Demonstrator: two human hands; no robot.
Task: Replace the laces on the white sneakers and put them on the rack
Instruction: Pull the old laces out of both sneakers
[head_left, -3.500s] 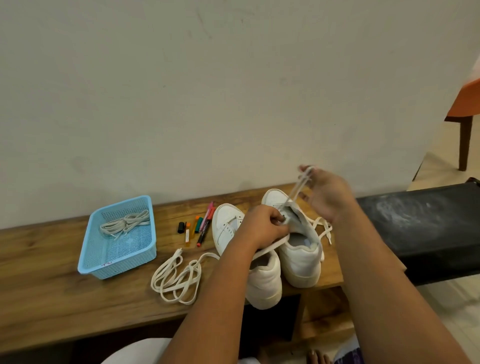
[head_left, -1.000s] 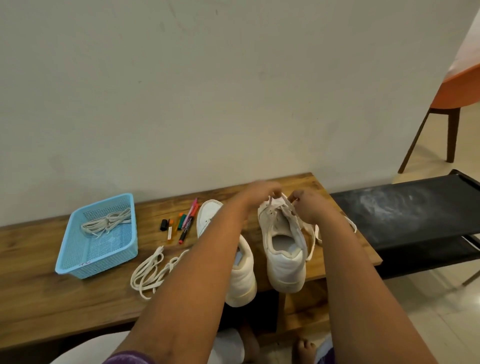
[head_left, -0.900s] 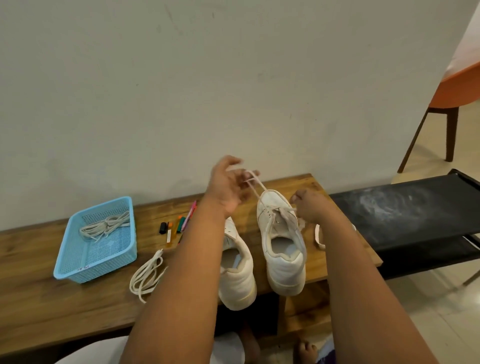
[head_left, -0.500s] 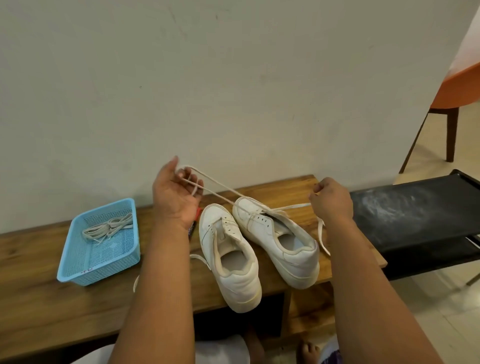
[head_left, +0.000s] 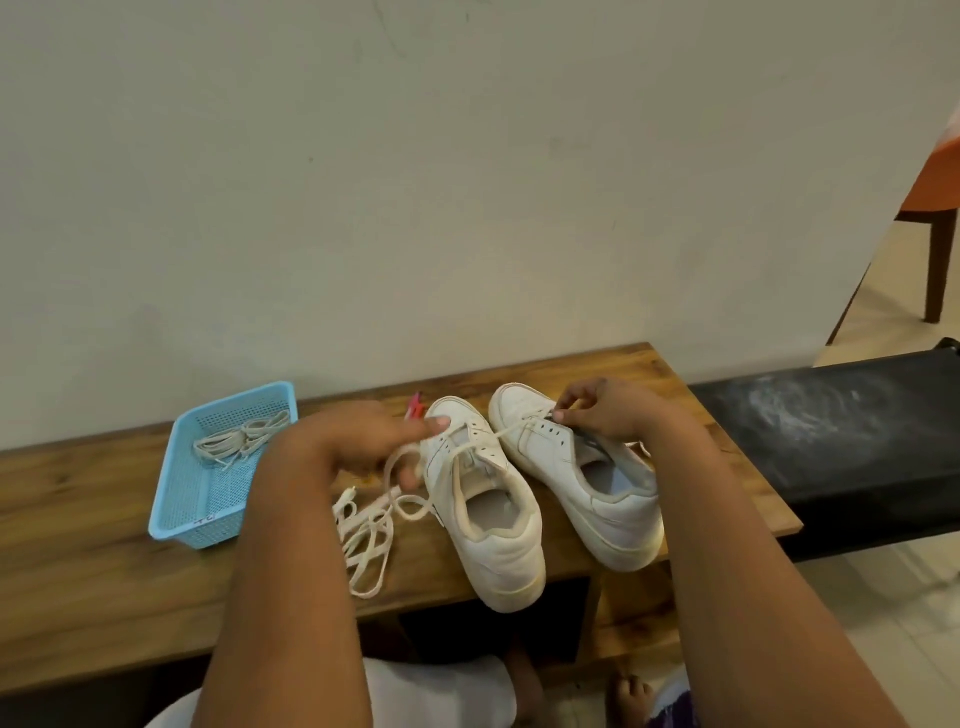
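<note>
Two white sneakers sit side by side on a wooden bench (head_left: 104, 587), toes toward the wall, heels hanging a bit over the front edge. The left sneaker (head_left: 485, 506) has no lacing visible through its eyelets. The right sneaker (head_left: 582, 475) sits angled, toe tipped to the left, and a cream lace (head_left: 470, 448) runs out of its front eyelets, across the top of the left sneaker, and over to the person's left hand (head_left: 353, 441).

That left hand has its fingers curled around the lace, which loops beneath the hand and trails down onto the bench. It's a bit motion-blurred, so the exact finger placement is hard to make out. The right hand (head_left: 610, 413) is at the front eyelets of the right sneaker, thumb and fingertips pinching the lace there.

Just left of the sneakers there's a loose pile of laces (head_left: 366, 538) on the bench, and whether it joins up with the one in the left hand can't be told. Further left is a light blue plastic basket (head_left: 195, 512) with another bundle of laces (head_left: 241, 444) in it. A pink pen (head_left: 415, 406) peeks out behind the left hand. A black rack (head_left: 831, 436) stands beside the bench on the right, nothing from the pair on it.
</note>
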